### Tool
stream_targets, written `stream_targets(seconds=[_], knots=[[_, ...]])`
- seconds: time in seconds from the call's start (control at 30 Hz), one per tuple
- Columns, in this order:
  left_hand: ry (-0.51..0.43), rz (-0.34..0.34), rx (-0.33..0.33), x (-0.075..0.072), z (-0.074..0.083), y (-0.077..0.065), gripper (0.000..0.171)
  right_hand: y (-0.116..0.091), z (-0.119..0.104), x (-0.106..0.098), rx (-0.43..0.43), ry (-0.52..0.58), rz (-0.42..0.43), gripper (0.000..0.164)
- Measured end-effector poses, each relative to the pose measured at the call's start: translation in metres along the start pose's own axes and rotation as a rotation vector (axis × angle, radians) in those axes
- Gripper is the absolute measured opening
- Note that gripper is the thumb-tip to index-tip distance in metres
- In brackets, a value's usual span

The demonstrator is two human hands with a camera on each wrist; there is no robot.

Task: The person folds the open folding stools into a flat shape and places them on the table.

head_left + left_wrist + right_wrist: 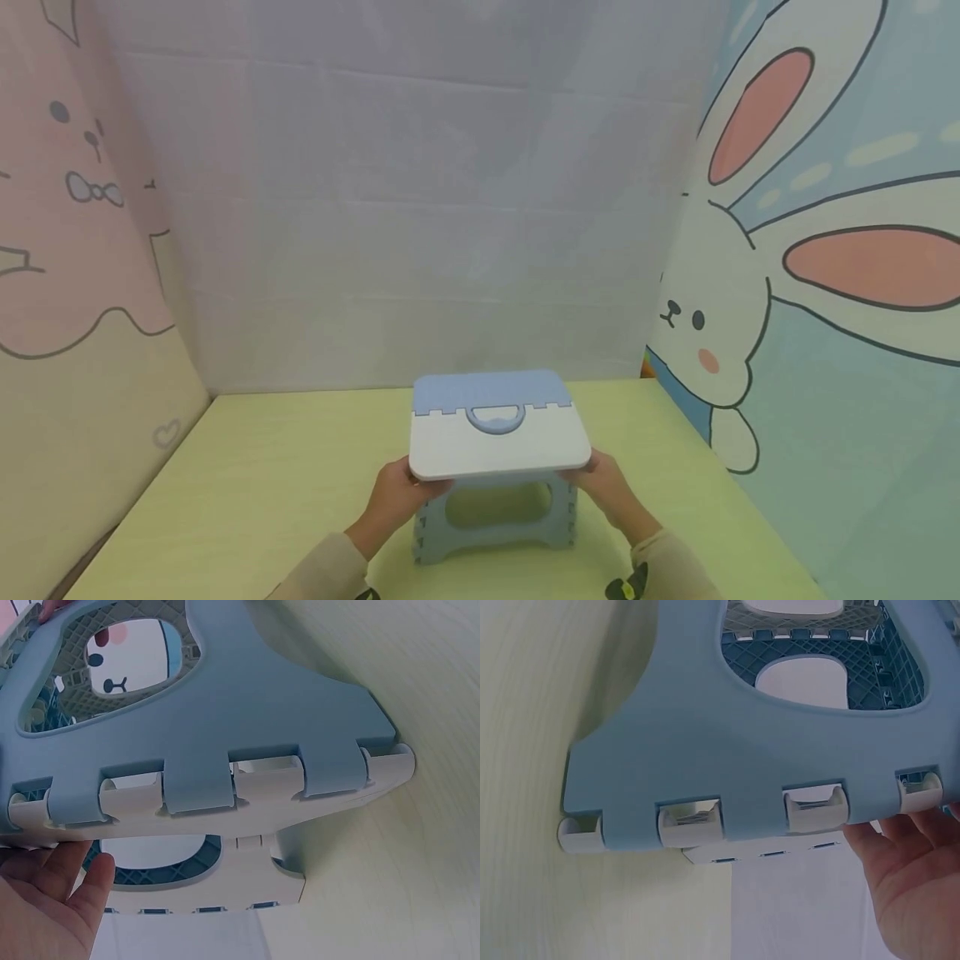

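An unfolded folding stool (495, 450) stands upright on the table in the middle of the head view. Its top is half blue and half white, with a blue carry handle (497, 423) at the centre. At the near left corner, my left hand (397, 493) grips the stool below the edge of its top. My right hand (609, 490) holds the near right corner in the same way. Blue end panels with large oval openings show in both wrist views, along with white hinge knuckles. The tips of some fingers are hidden behind the stool.
The pale yellow table (292, 467) spreads out around the stool. A white cloth wall (412, 208) rises behind it. Printed panels flank the table, a pink and cream one (82, 267) at left and a rabbit panel (862, 433) at right.
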State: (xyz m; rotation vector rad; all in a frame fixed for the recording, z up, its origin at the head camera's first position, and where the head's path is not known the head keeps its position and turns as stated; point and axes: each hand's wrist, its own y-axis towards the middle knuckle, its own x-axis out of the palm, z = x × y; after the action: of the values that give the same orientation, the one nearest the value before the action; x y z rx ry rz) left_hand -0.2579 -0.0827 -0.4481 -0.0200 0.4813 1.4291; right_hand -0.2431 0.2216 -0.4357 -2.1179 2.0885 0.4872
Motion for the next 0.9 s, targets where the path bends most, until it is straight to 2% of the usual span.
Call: stream_targets(seconds=[0.3,0.5,0.63,0.9], knots=[[0.047,0.023,0.022,0.0028,0.0007,0.004,0.028,0.0004,-0.0015,0.0072,0.031,-0.027,0.062,0.044],[0.07,0.059,0.039,0.005,0.0004,0.0035,0.03,0.0009,0.0006,0.0068,0.039,-0.028,0.053,0.047],[0.077,0.057,0.037,0.0046,0.0007,0.0026,0.032,0.0017,0.0014,0.0063,0.032,-0.034,0.036,0.052],[0.067,0.062,0.032,0.0049,-0.0018,0.0018,0.034,0.003,0.0036,0.009,0.027,-0.062,0.056,0.054]])
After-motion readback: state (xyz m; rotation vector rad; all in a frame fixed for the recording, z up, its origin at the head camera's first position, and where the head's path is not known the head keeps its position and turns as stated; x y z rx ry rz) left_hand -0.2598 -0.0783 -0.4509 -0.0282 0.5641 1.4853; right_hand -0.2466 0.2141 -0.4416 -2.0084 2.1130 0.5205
